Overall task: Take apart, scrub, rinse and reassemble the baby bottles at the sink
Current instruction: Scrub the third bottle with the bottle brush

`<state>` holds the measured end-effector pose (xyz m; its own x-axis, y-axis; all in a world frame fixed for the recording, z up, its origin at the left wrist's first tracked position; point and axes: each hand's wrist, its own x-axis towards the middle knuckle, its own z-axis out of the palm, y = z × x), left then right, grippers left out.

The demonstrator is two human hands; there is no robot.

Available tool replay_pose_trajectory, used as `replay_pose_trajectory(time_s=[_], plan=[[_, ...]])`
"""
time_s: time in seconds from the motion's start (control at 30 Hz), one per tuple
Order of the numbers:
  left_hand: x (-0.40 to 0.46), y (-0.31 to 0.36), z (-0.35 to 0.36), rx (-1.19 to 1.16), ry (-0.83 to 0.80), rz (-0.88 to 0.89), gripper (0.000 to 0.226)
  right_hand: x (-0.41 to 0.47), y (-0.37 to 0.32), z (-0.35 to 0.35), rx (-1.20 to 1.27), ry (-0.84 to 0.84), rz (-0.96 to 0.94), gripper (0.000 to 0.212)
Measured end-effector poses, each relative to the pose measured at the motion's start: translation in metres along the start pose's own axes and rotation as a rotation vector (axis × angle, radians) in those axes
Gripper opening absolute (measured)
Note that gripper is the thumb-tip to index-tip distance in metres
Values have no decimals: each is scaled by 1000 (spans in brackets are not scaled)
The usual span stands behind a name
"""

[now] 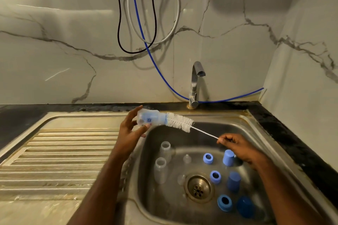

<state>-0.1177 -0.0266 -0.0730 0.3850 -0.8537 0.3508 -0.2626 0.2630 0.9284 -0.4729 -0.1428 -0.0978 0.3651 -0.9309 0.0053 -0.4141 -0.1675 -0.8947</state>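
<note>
Two forearms reach up over the sink (259, 134). The left hand (128, 131) is raised above the basin's left rim, thumb and fingertips curled round a clear baby bottle (151, 119) lying sideways, mouth to the right. The right hand (237, 145) hovers lower, pinching the thin white handle of a bottle brush (180, 123), whose bristles sit partly inside the bottle's mouth.

White brush (180, 122); blue rings (208, 158); grey-veined marble wall (73, 42); blue hose (157, 67).
</note>
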Motion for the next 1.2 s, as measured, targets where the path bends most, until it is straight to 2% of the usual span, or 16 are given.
replay_pose_trajectory(time_s=[0.1,0.17,0.27,0.4,0.57,0.63,0.77,0.87,1.03,1.2], plan=[[-1,6,3,84,83,-3,45,-2,-1,-1,23,16,-4,13],[-1,11,2,11,167,-93,38,-3,2,-8,86,62,-13,9],[4,11,-6,-99,292,-250,45,-3,5,-14,104,109,-22,5],[2,10,9,-27,264,-313,55,-1,-2,8,52,35,-35,6],[7,12,-6,-100,355,-393,58,-3,-4,-8,143,110,-47,6],[7,9,-3,-74,332,-426,62,-4,-3,-3,130,84,-42,7],[6,10,8,-55,321,-428,61,-2,-5,5,120,46,-46,7],[7,11,0,-120,376,-446,61,-4,-2,-6,187,117,-13,5],[2,14,15,-85,356,-448,53,-4,-5,9,111,41,-24,7],[4,12,-3,-93,403,-458,60,-7,-7,-1,144,71,-6,8]])
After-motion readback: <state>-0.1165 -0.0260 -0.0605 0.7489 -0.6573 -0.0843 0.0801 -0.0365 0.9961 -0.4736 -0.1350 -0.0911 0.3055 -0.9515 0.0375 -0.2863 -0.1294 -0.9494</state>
